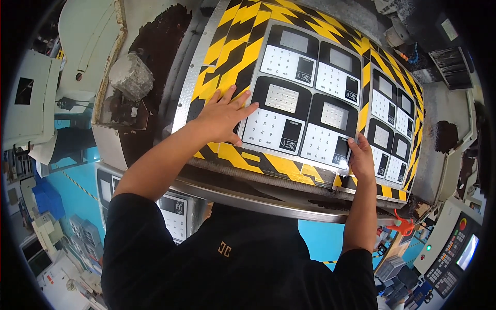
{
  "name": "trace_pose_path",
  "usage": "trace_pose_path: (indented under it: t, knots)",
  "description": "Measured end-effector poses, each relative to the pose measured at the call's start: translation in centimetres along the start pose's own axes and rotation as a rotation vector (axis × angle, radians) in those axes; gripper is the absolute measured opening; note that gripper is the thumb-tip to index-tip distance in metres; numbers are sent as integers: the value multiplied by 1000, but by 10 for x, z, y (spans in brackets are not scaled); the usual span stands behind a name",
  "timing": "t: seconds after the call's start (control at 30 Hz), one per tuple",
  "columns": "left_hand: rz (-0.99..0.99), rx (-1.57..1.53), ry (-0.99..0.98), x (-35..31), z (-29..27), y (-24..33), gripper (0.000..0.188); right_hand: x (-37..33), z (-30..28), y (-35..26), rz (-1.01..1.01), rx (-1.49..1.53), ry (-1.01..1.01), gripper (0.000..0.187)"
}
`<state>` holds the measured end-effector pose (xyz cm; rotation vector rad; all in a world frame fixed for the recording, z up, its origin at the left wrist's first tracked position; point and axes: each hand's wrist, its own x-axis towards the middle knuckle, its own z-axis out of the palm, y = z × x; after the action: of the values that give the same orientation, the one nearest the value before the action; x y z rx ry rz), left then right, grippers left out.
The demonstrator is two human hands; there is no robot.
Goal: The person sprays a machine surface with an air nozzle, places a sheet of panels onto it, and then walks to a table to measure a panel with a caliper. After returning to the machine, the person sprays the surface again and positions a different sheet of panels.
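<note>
A flat sheet of keypad panels (305, 95), black and white with printed number keys and window areas, lies on a bed covered in yellow and black striped tape (222, 72). My left hand (221, 116) rests on the sheet's left edge with its fingers spread. At the sheet's lower right corner, my right hand (361, 157) holds the edge, thumb on top; its other fingers are partly hidden. Dotted metal shows through the two lower windows. To the right, past a striped strip, a second similar sheet (385, 116) lies on the same bed.
A metal rail (258, 200) runs along the bed's front. More keypad sheets (173, 219) are below it at left. An orange air gun (402, 225) hangs at the right front, near a control panel (449, 253). A metal block (132, 77) stands left of the bed.
</note>
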<state>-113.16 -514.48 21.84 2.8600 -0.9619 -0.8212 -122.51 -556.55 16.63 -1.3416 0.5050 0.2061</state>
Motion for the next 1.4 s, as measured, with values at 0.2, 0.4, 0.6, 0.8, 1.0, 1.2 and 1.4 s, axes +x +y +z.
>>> trace_pose_path:
  t: [0.2, 0.4, 0.6, 0.8, 1.0, 1.2, 1.4]
  knots:
    - [76, 26, 74, 7, 11, -5, 110, -12, 0, -22, -41, -504, 214, 50]
    - [-12, 47, 70, 3, 3, 3, 108, -9, 8, -22, -222, -1216, 241, 73]
    - [-14, 104, 10, 10, -1, 16, 109, -10, -1, -19, -172, -1292, 226, 83]
    - [-34, 116, -7, 10, -1, 20, 110, -9, -2, -20, -93, -1302, 213, 90]
    - [-22, 102, 6, 11, 1, 18, 114, -9, -1, -22, -111, -1334, 199, 91]
    - [-18, 106, 20, 12, 2, 18, 115, -9, -1, -23, -105, -1331, 177, 93]
    - [-5, 116, 17, 12, 3, 17, 115, -11, -1, -28, -82, -1325, 169, 93]
